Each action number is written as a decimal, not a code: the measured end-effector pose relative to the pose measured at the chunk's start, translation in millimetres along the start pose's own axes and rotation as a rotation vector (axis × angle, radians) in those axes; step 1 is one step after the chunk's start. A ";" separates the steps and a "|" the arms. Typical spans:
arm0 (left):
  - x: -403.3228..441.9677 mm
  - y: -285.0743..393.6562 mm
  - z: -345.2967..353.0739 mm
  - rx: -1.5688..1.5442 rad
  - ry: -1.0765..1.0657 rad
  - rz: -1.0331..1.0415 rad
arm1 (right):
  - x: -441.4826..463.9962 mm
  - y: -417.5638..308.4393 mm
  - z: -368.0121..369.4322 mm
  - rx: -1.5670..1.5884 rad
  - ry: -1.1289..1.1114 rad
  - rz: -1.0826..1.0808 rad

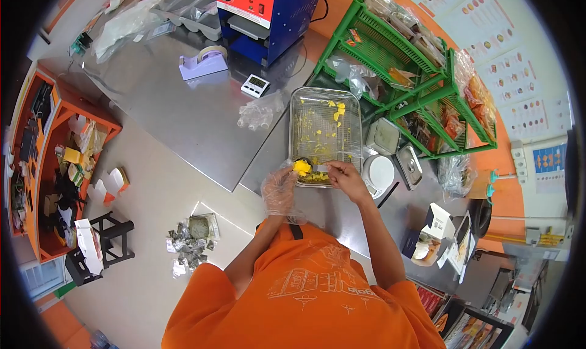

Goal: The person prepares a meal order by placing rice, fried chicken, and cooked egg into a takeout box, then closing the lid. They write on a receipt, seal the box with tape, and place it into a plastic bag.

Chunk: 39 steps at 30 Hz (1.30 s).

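In the lower part of a rectangular metal tray [294, 117], both of my hands work close together. My right hand [347, 181], bare, grips the handle of a spoon-like tool [321, 168] with a dark bowl. A bright yellow lump of soft food [301, 167] sits at that bowl. My left hand [278, 190] wears a clear plastic glove, its fingers closed against the lump's left side; the exact hold is partly hidden. Yellow scraps [337, 109] are scattered over the tray's mesh-like bottom, with more beneath the tool.
Right of the tray are a round white scale [378, 175], a metal container [383, 136] and a lid-like metal dish [409, 166]. Green crates [390, 50] stand behind. Crumpled clear plastic [261, 112], a timer [255, 86], a tape dispenser [204, 63] and a blue cup sealer [268, 25] occupy the left counter.
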<state>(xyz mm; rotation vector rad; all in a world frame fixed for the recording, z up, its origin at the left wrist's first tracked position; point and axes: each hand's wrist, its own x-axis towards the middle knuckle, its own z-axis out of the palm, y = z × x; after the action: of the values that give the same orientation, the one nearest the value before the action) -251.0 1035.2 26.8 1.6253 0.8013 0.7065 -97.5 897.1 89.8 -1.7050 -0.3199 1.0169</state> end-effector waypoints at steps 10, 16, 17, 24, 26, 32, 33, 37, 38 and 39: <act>5.3 -7.9 3.6 -0.027 -0.035 -0.149 | -17.3 6.5 -37.2 -0.893 0.349 -0.546; 7.4 -5.9 11.7 -0.273 -0.037 -0.266 | -29.2 -26.5 -10.4 -1.268 -0.049 -0.355; 6.9 -1.1 10.5 -0.296 -0.034 -0.274 | -30.7 -23.7 -9.9 -1.270 -0.055 -0.378; 10.9 17.6 10.4 -0.389 -0.068 -0.351 | -33.0 -21.8 -7.5 -0.968 -0.094 -0.486; 11.3 27.2 9.1 -0.382 -0.071 -0.330 | -31.4 -21.1 -7.9 -0.816 -0.089 -0.524; 16.1 42.8 1.5 -0.182 -0.069 -0.290 | -16.1 -7.1 -16.4 -0.486 -0.079 -0.229; 17.2 42.2 1.0 -0.186 -0.069 -0.287 | -10.3 0.3 -17.4 -0.385 -0.079 -0.203; 23.7 34.7 -2.1 -0.299 -0.052 -0.272 | 1.3 5.3 -13.3 0.056 -0.114 -0.041; 24.7 32.0 -2.6 -0.352 -0.045 -0.269 | 2.4 5.3 -12.9 0.044 -0.109 -0.034; 24.6 25.6 -5.4 -0.291 -0.103 -0.265 | 3.6 5.0 -12.4 0.031 -0.106 -0.026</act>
<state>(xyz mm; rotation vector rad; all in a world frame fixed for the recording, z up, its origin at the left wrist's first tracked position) -237.5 1054.7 53.7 1.2552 0.7813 0.5186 -87.3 889.4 84.5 -1.6185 -0.3910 1.0898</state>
